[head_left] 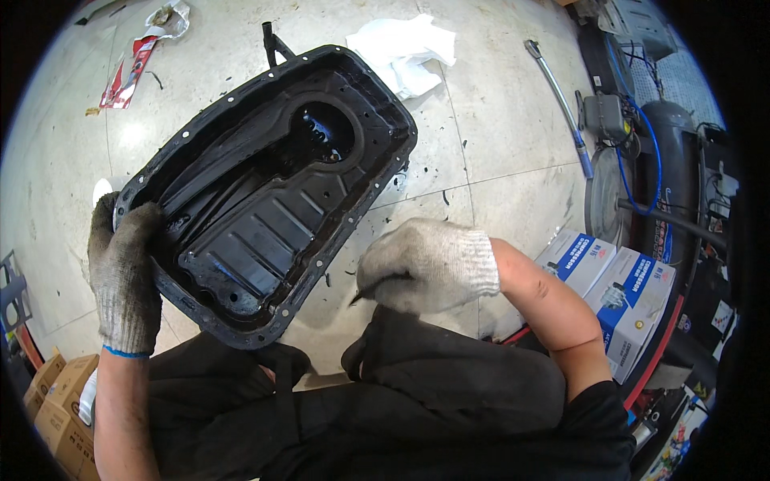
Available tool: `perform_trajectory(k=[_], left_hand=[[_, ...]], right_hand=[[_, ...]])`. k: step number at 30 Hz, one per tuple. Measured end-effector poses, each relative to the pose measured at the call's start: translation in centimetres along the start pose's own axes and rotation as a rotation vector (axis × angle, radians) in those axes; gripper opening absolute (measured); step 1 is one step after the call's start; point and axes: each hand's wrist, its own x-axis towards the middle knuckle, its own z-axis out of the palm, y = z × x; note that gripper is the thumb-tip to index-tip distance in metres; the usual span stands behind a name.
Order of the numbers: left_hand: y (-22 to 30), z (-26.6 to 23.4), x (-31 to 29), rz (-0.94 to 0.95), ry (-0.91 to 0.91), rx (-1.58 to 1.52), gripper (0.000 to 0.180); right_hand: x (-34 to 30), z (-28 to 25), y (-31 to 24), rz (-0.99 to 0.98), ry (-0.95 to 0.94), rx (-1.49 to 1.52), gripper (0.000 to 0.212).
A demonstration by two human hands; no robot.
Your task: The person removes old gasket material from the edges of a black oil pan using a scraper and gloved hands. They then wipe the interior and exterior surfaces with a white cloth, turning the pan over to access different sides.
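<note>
A black metal oil pan point(281, 232) with a bolt-holed flange tilts above the floor over my knees, its hollow side facing me. Dark, oily wetness glints in its deep round sump. My left hand point(127, 268), in a stained knit glove, grips the pan's left end, thumb inside the rim and fingers behind, out of sight. Apart from the pan, to the right of its near edge, is my right hand point(429, 264), also gloved, with its fingers curled closed. A small dark tip pokes out below those fingers; its kind is unclear.
Dark scraps litter the floor. Crumpled white paper point(405, 52) lies behind the pan, a red package point(132, 72) at far left. A long wrench point(557, 100) rests at right, near an air tank point(670, 160), blue hose point(656, 152) and boxes point(622, 301). Cartons point(64, 421) stand lower left.
</note>
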Motion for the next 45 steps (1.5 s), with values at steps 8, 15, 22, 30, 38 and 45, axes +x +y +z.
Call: perform_trajectory(k=[8, 15, 22, 30, 38, 45], left_hand=[[-0.2, -0.3, 0.1, 0.015, 0.017, -0.004, 0.055], [0.6, 1.2, -1.2, 0.001, 0.080, -0.052, 0.056], [-0.5, 1.0, -1.5, 0.007, 0.080, -0.075, 0.060], [-0.3, 1.1, -2.0, -0.002, 0.081, -0.062, 0.074], [-0.9, 0.6, -1.7, 0.002, 0.081, 0.041, 0.053], [-1.1, 0.1, -0.9, 0.012, 0.065, -0.032, 0.047]], right_hand=[[0.7, -0.6, 1.6, 0.241, 0.236, 0.078, 0.043], [1.7, 2.4, -0.3, 0.482, 0.207, 0.154, 0.035], [1.0, 6.6, -0.5, 0.358, 0.429, 0.316, 0.029], [1.9, 8.3, 0.1, 0.258, 0.544, 0.344, 0.026], [1.6, 10.9, 3.5, 0.009, 0.249, 0.114, 0.030], [1.6, 7.2, 1.3, 0.455, -0.262, -0.402, 0.042]])
